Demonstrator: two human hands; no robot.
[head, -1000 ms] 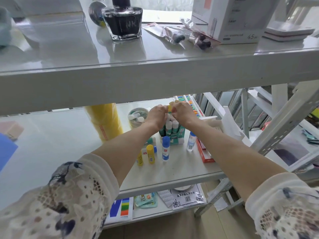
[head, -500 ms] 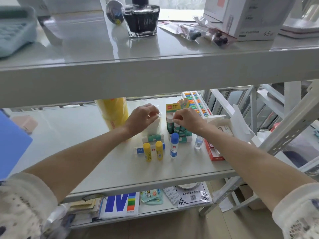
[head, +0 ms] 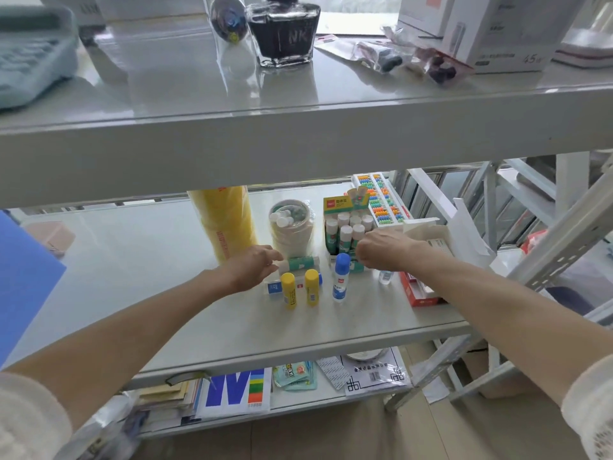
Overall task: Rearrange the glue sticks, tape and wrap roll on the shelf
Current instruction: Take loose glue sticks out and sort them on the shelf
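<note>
Where it stands upright, wrap roll [head: 225,224], yellow, tall, glossy.

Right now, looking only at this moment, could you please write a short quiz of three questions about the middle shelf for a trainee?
1. True or false: the yellow wrap roll stands upright at the left of the stack of tape rolls.
2. How many yellow-capped glue sticks stand at the left of the blue-capped glue bottle?
3. Which hand reaches toward the green glue stick that lies in front of the tape: A) left hand, B) right hand?

Key: 1 true; 2 two; 3 A.
</note>
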